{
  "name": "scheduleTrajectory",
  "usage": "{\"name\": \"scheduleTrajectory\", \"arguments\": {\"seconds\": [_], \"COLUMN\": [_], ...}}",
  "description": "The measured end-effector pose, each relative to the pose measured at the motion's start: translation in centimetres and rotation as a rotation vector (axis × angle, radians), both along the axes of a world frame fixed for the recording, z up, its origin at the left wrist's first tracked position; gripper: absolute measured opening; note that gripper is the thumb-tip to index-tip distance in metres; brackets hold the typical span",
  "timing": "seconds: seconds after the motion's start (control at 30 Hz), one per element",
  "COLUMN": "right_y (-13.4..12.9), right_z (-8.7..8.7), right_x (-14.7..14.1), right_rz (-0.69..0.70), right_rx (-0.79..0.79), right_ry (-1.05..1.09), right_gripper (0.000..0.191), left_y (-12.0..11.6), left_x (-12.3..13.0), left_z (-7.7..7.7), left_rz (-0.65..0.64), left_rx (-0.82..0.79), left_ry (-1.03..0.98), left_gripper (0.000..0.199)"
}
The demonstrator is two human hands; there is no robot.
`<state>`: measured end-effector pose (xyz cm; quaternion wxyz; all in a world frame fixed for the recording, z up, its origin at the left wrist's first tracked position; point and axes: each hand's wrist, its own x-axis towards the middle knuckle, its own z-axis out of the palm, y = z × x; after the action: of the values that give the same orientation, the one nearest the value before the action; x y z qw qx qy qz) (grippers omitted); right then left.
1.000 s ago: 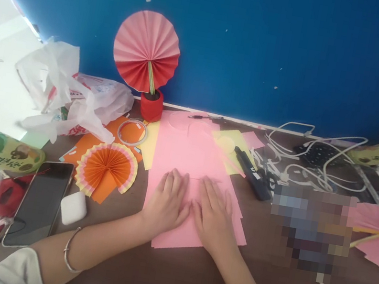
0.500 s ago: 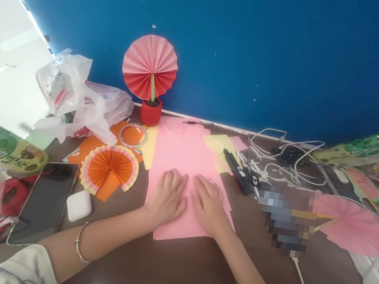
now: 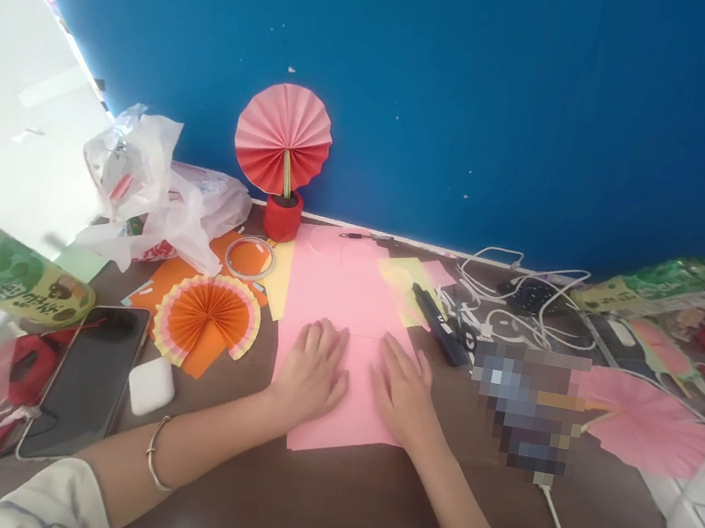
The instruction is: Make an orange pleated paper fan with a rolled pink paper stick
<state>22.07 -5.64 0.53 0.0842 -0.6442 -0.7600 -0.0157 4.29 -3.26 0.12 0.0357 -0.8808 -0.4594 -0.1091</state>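
Pink paper [image 3: 348, 290] lies flat down the middle of the table, with a straight crease or edge running across it near the fingertips. My left hand [image 3: 311, 374] rests on the left part of this paper, fingers stretched out and holding nothing. On the right part lies my right hand [image 3: 404, 392], its fingers flat and slightly apart. Yellow sheets [image 3: 410, 278] show from under the pink paper at the right. Left of the paper is an orange, pink and yellow pleated paper fan [image 3: 207, 312].
A pink and red paper fan [image 3: 284, 131] stands in a red pot [image 3: 283, 218] by the blue wall. At left are a phone [image 3: 85, 386], a white case [image 3: 151, 385] and a green bottle [image 3: 7, 265]. White cables [image 3: 545, 323] and a pink fan [image 3: 650, 422] lie right.
My right hand has slid to the right across the paper, widening the gap between my hands. My left hand stays in place. The view has tilted slightly.
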Motion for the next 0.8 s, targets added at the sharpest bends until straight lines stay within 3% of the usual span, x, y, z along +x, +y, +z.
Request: {"name": "scheduleTrajectory", "arguments": {"seconds": [0.3, 0.4, 0.5, 0.67, 0.8], "right_y": [0.0, -0.1, 0.1, 0.7, 0.9], "right_z": [-0.2, -0.4, -0.3, -0.2, -1.1], "right_x": [-0.3, -0.8, -2.0, -3.6, -3.7], "right_rz": [-0.01, -0.052, -0.107, 0.066, 0.054], "right_rx": [0.018, 0.025, 0.075, -0.004, -0.01], "right_ry": [-0.007, -0.001, -0.016, 0.013, 0.048], "right_gripper": [0.042, 0.041, 0.038, 0.052, 0.056], "left_y": [-0.2, -0.3, -0.4, -0.6, -0.8], "left_x": [0.1, 0.2, 0.4, 0.6, 0.6], "left_z": [-0.3, -0.5, -0.7, -0.9, -0.7], "left_rz": [-0.043, -0.092, -0.059, -0.022, 0.022], "left_rx": [0.04, 0.083, 0.075, 0.059, 0.05], "left_ry": [0.007, 0.033, 0.043, 0.066, 0.023], "left_gripper": [0.056, 0.053, 0.053, 0.056, 0.056]}}
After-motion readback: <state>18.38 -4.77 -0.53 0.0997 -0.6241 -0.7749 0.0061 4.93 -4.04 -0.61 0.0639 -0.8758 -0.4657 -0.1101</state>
